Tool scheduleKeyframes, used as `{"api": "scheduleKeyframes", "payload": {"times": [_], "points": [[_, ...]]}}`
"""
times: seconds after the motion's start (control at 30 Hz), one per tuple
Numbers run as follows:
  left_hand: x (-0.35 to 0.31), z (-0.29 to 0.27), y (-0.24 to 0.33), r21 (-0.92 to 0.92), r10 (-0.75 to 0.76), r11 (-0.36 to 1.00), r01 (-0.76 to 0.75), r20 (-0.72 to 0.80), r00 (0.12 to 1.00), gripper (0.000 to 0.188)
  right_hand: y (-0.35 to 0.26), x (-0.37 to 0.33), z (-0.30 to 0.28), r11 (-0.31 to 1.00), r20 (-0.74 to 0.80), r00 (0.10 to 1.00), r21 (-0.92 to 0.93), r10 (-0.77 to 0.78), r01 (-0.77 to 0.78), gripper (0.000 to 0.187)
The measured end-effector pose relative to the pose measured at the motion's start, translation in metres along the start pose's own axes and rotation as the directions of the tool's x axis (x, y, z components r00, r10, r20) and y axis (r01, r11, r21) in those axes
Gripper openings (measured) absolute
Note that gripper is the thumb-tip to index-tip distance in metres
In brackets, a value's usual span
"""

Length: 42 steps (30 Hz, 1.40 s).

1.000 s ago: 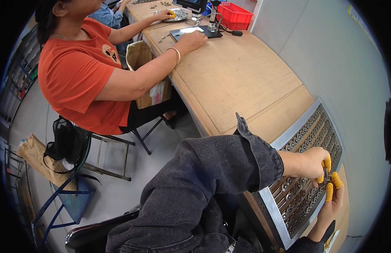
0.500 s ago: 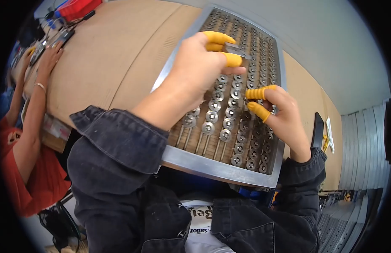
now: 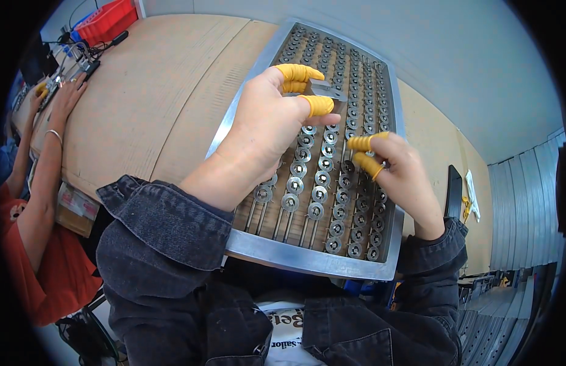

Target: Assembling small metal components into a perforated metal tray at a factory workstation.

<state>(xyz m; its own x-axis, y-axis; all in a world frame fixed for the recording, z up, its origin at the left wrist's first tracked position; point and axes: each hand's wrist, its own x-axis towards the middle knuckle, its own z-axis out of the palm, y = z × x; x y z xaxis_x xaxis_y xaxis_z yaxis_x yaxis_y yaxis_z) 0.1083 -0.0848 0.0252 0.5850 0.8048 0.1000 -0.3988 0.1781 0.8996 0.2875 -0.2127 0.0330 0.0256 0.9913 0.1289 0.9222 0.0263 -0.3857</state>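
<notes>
A metal frame (image 3: 307, 258) lies before me, crossed by rows of small round metal discs (image 3: 316, 211) with square centres, set along paired rods. Above its left-middle part, my left hand (image 3: 264, 113) is closed on a small grey metal block (image 3: 327, 90), gripped between fingers and thumb in yellow finger cots. My right hand (image 3: 396, 165) is over the right-middle rows, its thumb and forefinger, also in yellow cots, brought close together at a pair of rods. Anything between those fingertips is too small or hidden to make out. Just below them is a dark disc (image 3: 348, 166).
Brown cardboard (image 3: 130, 91) covers the table around the frame. To the right lie a black flat object (image 3: 454, 190) and a white and yellow item (image 3: 471, 195). A person in a red shirt (image 3: 51, 268) works at the far left, near a red bin (image 3: 106, 19).
My view has shifted a little, so the frame appears lower and further left. The left hand still holds the metal block. The right hand stays at the rods, its fingertips slightly lower along them.
</notes>
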Motion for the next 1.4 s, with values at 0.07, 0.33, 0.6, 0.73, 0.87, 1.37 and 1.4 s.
{"api": "scheduleKeyframes", "payload": {"times": [0.07, 0.33, 0.6, 0.73, 0.87, 1.37, 1.4], "points": [[0.000, 0.000, 0.000, 0.014, 0.000, 1.000, 0.000, -0.002, 1.000, 0.033, 0.009, 0.003, 0.002, 0.990, -0.115, 0.992, -0.136, -0.047, 0.031, 0.019], [0.001, 0.000, 0.001, 0.014, -0.023, 1.000, 0.023, -0.008, 1.000, 0.033, 0.016, 0.011, 0.011, 0.933, -0.165, 0.960, -0.320, -0.227, 0.165, 0.023], [0.003, 0.001, -0.001, 0.059, -0.093, 0.994, 0.089, 0.071, 0.993, 0.037, 0.009, 0.008, 0.000, 0.997, -0.268, 0.963, 0.080, 0.010, 0.012, 0.028], [0.003, 0.003, 0.000, 0.118, -0.143, 0.985, 0.124, 0.163, 0.976, 0.039, 0.004, 0.009, 0.000, 0.941, -0.354, 0.932, 0.335, 0.074, 0.053, 0.028], [0.003, 0.007, 0.003, 0.170, -0.180, 0.975, 0.140, 0.251, 0.951, 0.041, 0.003, 0.008, -0.001, 0.857, -0.406, 0.911, 0.492, 0.072, 0.151, 0.025], [-0.001, 0.009, 0.002, 0.017, -0.205, 0.977, 0.214, 0.360, 0.910, 0.041, -0.007, 0.002, 0.006, 0.565, -0.369, 0.910, 0.799, 0.190, 0.206, 0.017], [-0.001, 0.009, 0.000, 0.001, -0.208, 0.975, 0.224, 0.366, 0.907, 0.041, -0.006, 0.002, 0.007, 0.580, -0.379, 0.910, 0.785, 0.170, 0.219, 0.017]]}}
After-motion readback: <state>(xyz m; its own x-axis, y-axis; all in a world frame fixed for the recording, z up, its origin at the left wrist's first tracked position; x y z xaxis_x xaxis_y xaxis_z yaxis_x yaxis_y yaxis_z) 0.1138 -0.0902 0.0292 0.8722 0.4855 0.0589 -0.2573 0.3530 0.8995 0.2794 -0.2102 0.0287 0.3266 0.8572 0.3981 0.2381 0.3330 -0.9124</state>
